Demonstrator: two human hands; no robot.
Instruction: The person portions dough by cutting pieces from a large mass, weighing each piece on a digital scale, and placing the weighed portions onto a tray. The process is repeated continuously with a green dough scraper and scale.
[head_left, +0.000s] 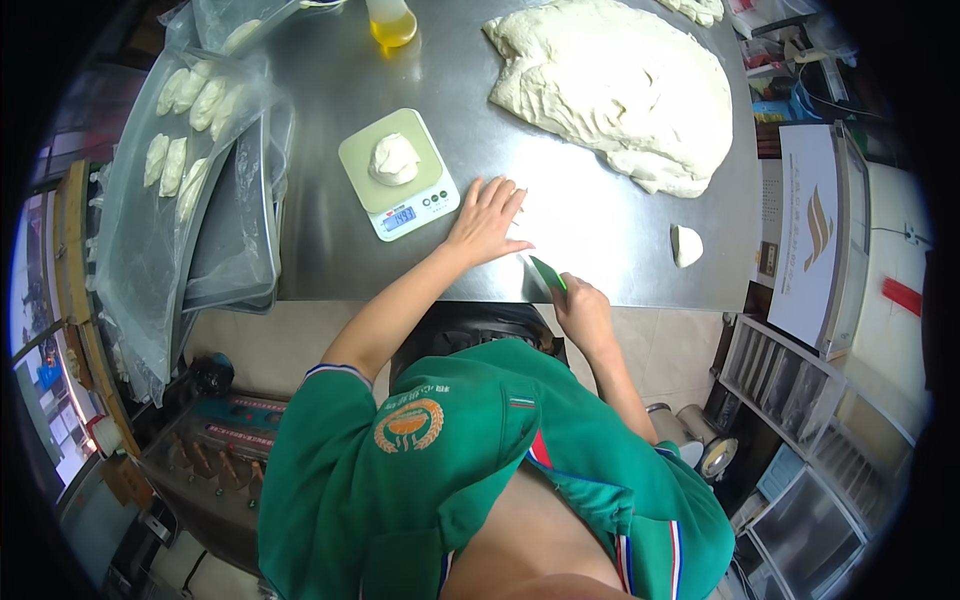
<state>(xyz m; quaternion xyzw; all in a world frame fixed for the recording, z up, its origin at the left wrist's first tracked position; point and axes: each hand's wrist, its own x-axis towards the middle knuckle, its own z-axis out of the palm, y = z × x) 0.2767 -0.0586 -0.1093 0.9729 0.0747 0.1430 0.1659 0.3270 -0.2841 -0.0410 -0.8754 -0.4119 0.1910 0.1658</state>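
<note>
My left hand (487, 223) lies palm down over the steel tabletop, fingers spread, just right of a digital kitchen scale (358, 171). A pale bit of something shows beside its fingers; what lies under the palm is hidden. On the scale's platform rests a rounded lump of dough (394, 160), and the display is lit. My right hand (584, 311) grips a green-edged dough scraper (548, 274) near the table's front edge, its blade angled towards my left thumb. Beyond my hands, a large mass of dough (615, 90) spreads over the back right. A small dough piece (687, 246) sits apart at the right.
Plastic-covered trays (131, 232) stand at the left, the upper one holding several shaped dough pieces (208, 103). A bottle of yellow liquid (392, 26) is at the back of the steel table (322, 274). A white box-like appliance (806, 225) and metal racks (780, 367) flank the right side.
</note>
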